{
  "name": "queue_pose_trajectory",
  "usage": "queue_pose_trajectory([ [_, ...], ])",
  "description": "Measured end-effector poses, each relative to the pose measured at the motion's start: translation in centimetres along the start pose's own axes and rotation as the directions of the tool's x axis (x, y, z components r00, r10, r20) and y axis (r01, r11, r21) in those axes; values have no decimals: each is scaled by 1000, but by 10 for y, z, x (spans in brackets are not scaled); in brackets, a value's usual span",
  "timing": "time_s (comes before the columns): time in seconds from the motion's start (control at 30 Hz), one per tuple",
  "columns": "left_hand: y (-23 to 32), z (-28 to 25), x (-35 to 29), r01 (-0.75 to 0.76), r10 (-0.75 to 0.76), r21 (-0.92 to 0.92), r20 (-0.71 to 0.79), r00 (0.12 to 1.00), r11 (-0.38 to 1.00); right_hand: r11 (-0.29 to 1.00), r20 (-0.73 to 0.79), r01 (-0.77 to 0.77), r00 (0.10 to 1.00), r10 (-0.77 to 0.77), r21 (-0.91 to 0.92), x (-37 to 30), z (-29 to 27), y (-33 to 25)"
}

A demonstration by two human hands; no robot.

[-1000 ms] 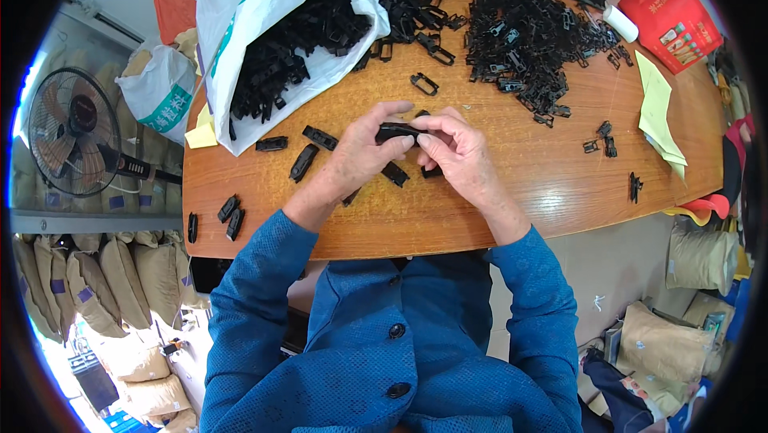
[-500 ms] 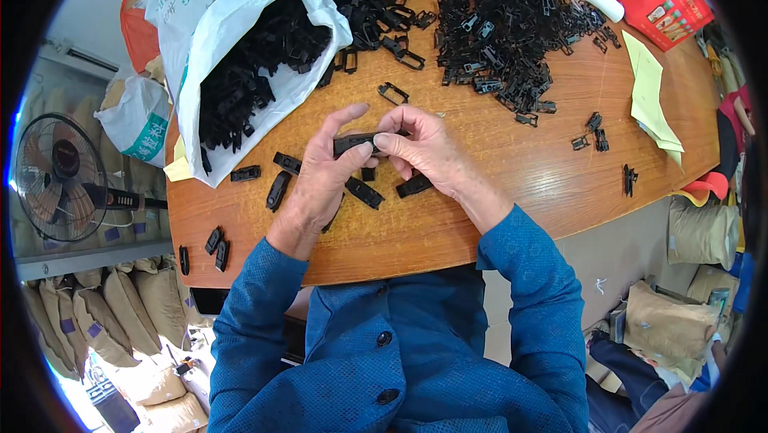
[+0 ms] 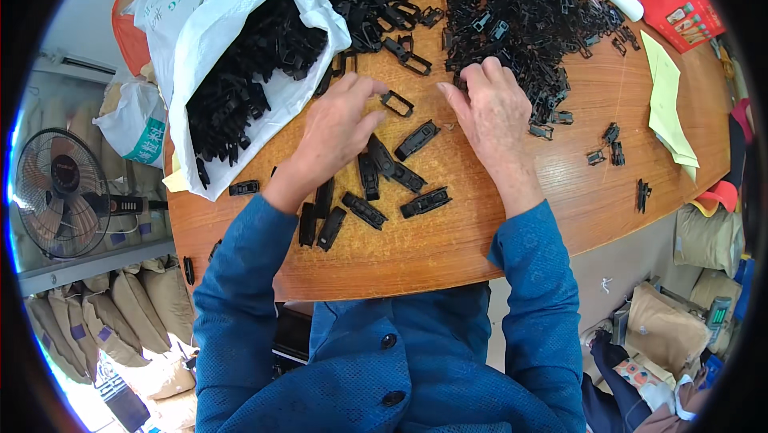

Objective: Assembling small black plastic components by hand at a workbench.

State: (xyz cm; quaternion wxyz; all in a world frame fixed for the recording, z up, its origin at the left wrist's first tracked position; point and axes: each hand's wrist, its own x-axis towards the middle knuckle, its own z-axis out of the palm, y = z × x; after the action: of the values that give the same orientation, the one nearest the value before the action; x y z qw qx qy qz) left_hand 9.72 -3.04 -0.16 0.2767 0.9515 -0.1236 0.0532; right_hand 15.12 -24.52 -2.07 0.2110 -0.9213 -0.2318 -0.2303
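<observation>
My left hand (image 3: 340,127) hovers over the table with its thumb and fingers apart, holding nothing. Just beyond its fingertips lies an open black rectangular plastic frame (image 3: 398,103). At the near edge of a heap of small black plastic clip-like pieces (image 3: 512,25), my right hand (image 3: 494,109) has its thumb spread away from bent fingers; its fingertips partly overlap the heap. Between and below my hands lie several long black plastic parts, among them one (image 3: 417,139) by itself and one (image 3: 426,202) closer to me. The left wrist partly covers others.
A white woven sack (image 3: 240,73) spills black parts at the left, beside another heap of black frames (image 3: 368,9). Yellow paper (image 3: 664,101), a white roll (image 3: 623,1) and a red bag (image 3: 676,1) lie at the right. A fan (image 3: 64,185) stands off the table's left.
My hands have parted and let go of the long black part they held together; it now lies among the others. The right hand has moved to the heap, the left toward the frame.
</observation>
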Motion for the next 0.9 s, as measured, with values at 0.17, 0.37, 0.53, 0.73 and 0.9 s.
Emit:
queue_pose_trajectory([
  [0.17,-9,16,20,-115,109,157,47,993,981,999,6,-2,1000,2,-40,2,14,10],
  [0.37,-6,15,16,-53,48,141,38,998,989,999,-8,46,999,-46,11,1,20,14],
  [0.53,7,12,9,118,-115,-113,30,993,987,994,-35,94,995,-92,51,1,19,17],
  [0.73,15,9,-2,132,-130,-196,21,991,972,985,-82,138,988,-130,101,-1,15,11],
  [0.9,22,12,-11,211,-207,-297,47,977,931,993,-17,114,993,-114,-18,-4,24,14],
])
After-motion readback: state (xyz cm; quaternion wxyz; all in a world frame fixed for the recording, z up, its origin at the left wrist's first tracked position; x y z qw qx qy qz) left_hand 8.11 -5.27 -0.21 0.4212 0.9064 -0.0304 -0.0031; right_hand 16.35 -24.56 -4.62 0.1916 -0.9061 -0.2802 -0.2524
